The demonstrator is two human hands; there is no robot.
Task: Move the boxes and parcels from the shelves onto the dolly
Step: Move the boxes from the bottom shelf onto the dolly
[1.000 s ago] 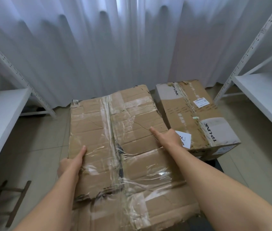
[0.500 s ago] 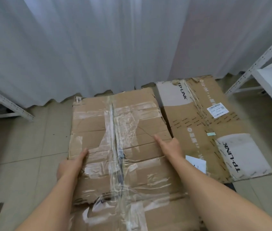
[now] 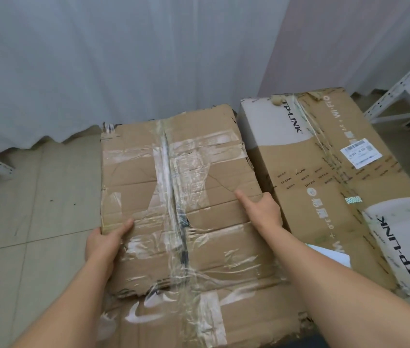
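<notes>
taped box coming down beside the tp-link box

the view has tipped lower since a second ago and the side shelves have nearly slid out of sight, so i judge the taped box [image 3: 173, 212] is being lowered toward the dolly, which is hidden. left of its seam the left hand [image 3: 103, 243] clamps the edge, thumb on top; right of it the right hand [image 3: 261, 209] grips the other edge. just right sits the tp-link box [image 3: 324, 177]. count: two boxes, two hands.

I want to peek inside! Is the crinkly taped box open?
Shut. The worn brown cardboard box has flaps closed flat, with clear tape along the seam.
</notes>
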